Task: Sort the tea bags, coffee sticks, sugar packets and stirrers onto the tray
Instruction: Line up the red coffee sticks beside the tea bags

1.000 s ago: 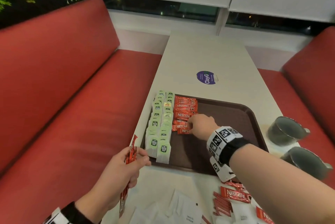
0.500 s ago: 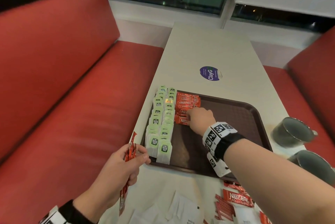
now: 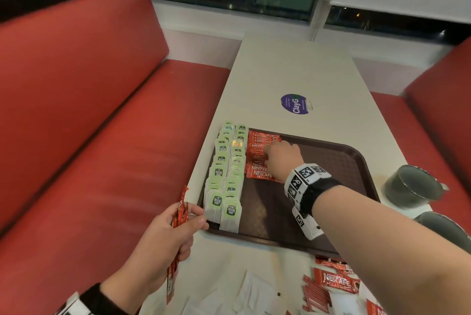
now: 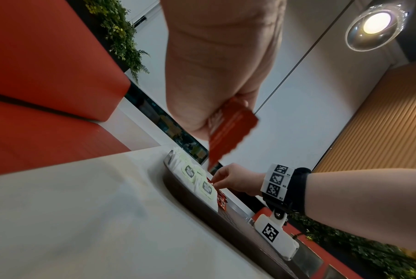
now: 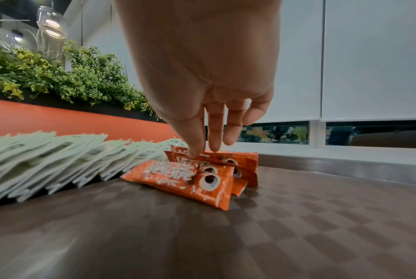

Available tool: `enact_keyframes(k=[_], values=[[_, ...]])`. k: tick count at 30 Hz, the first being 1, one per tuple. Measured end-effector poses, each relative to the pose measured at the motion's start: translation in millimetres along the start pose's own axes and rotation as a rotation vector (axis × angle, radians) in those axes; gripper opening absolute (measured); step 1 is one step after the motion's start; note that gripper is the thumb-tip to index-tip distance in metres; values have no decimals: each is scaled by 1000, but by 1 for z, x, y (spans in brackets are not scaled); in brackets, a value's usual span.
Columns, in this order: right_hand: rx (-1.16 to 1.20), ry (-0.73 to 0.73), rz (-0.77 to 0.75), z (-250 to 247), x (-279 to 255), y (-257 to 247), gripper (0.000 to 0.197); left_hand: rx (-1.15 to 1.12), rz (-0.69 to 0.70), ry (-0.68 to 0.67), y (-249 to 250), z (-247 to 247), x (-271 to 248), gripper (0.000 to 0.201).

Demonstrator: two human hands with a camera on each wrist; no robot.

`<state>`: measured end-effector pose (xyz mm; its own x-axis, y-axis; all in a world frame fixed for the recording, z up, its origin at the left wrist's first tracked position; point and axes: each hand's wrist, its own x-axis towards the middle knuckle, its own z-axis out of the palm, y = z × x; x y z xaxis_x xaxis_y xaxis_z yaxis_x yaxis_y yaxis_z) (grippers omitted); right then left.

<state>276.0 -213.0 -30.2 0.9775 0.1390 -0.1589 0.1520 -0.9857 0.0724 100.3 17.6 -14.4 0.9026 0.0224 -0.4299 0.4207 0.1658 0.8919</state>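
Bare forearms, black wristbands (image 3: 322,195), white blocks printed with black square markers (image 3: 303,178), white camera pod (image 4: 277,238) beneath

A long white desk (image 3: 293,70) carries a brown tray (image 3: 339,177). Beyond the tray lies a round purple sticker (image 3: 294,103); right of it stand two grey cups (image 3: 410,187); nearer than it lie loose coffee sticks (image 3: 334,283) and white sugar packets (image 3: 257,289).

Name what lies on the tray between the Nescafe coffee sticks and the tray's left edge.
Two rows of green-labelled tea bags fill the stretch between the Nescafe coffee sticks and the left rim of the tray; the head view shows it.
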Motion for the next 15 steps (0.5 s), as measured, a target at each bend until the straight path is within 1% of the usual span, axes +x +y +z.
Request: enact_keyframes(k=[7,10,12,13,15], values=[[-90,-52,-36,-6,6,-6,28,3,4,19,0,-5,-1,11],[-32,7,-45,-6,5,-5,25,-4,8,26,0,-6,-1,11],[40,75,-41,-7,2,-2,15,-6,9,28,0,-7,-1,10],[81,83,-49,-7,0,0,9,-8,10,29,0,-7,-1,11],[115,5,-97,-8,-5,4,8,-16,12,32,0,-7,-1,11]])
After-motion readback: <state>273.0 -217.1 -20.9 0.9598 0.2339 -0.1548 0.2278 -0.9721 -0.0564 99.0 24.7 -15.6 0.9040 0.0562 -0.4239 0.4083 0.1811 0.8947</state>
